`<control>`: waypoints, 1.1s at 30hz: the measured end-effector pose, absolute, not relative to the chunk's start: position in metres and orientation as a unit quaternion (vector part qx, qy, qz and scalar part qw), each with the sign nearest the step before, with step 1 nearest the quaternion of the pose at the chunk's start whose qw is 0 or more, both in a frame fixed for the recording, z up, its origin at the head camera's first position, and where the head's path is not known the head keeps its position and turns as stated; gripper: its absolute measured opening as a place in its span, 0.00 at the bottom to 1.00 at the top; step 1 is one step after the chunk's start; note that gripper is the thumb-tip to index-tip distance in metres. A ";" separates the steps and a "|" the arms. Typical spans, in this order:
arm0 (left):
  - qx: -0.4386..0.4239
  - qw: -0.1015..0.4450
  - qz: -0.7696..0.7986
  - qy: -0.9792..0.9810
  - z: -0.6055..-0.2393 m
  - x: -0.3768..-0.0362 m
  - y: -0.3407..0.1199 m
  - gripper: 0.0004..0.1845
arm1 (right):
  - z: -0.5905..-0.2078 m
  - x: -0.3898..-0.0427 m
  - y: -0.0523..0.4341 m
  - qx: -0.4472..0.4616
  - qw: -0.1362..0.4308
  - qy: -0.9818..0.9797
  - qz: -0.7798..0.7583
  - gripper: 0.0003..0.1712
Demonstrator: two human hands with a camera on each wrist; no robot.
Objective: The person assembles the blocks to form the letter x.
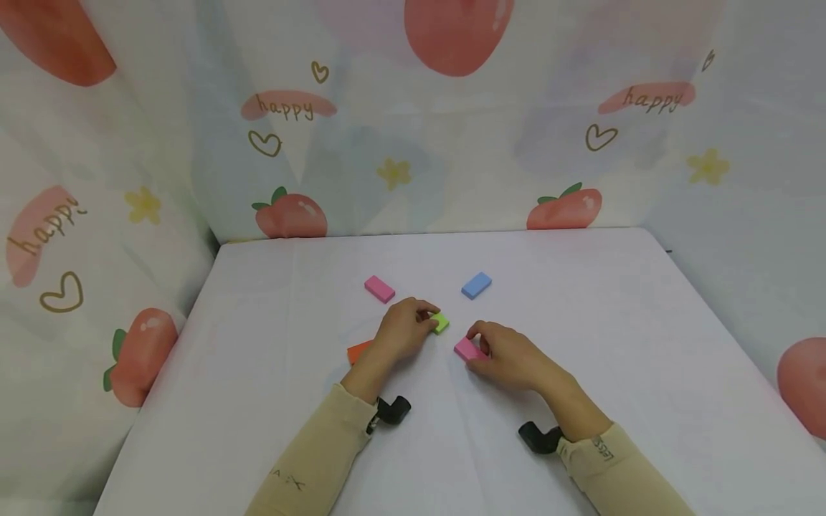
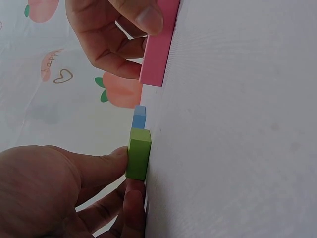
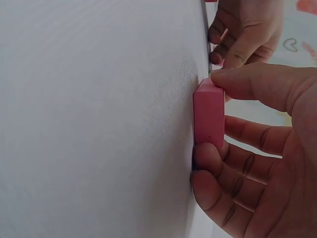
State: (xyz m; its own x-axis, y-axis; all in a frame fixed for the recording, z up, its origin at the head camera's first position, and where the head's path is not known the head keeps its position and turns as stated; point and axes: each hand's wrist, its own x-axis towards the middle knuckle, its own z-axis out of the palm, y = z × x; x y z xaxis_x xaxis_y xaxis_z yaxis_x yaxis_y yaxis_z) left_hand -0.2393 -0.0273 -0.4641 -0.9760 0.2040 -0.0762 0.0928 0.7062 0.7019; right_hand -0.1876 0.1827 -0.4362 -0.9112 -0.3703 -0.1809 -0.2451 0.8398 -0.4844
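Note:
My left hand pinches a small lime-green block between thumb and fingers near the middle of the white table. In the left wrist view, that green block sits at the table surface, its end face uncovered. To the right, my right hand holds a pink block. The right wrist view has the thumb on one side of this pink block and fingertips on the other, with the block low against the tabletop. A short gap separates the two held blocks.
Farther back lie another pink block and a blue block. An orange block lies left of my left wrist, partly covered by it. A patterned cloth hangs behind the white table.

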 end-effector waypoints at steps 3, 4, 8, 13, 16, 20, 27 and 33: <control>0.084 0.074 0.374 0.921 -0.464 -0.239 -0.028 0.12 | -0.436 -0.188 0.182 -0.166 0.134 0.949 -0.231 0.24; 0.086 0.074 0.374 0.921 -0.463 -0.239 -0.028 0.12 | -0.435 -0.188 0.182 -0.167 0.133 0.949 -0.232 0.24; 0.091 0.073 0.374 0.920 -0.462 -0.239 -0.028 0.12 | -0.435 -0.188 0.181 -0.168 0.132 0.949 -0.232 0.24; 0.092 0.073 0.375 0.920 -0.462 -0.239 -0.029 0.12 | -0.435 -0.189 0.179 -0.162 0.134 0.948 -0.238 0.24; 0.094 0.072 0.376 0.919 -0.463 -0.239 -0.029 0.12 | -0.436 -0.189 0.178 -0.163 0.131 0.948 -0.238 0.24; 0.097 0.069 0.378 0.918 -0.464 -0.240 -0.029 0.12 | -0.437 -0.190 0.178 -0.170 0.123 0.949 -0.235 0.24; 0.097 0.066 0.379 0.918 -0.465 -0.241 -0.029 0.12 | -0.437 -0.191 0.177 -0.167 0.124 0.949 -0.238 0.24; 0.099 0.062 0.379 0.918 -0.467 -0.241 -0.030 0.11 | -0.437 -0.192 0.175 -0.171 0.120 0.949 -0.237 0.24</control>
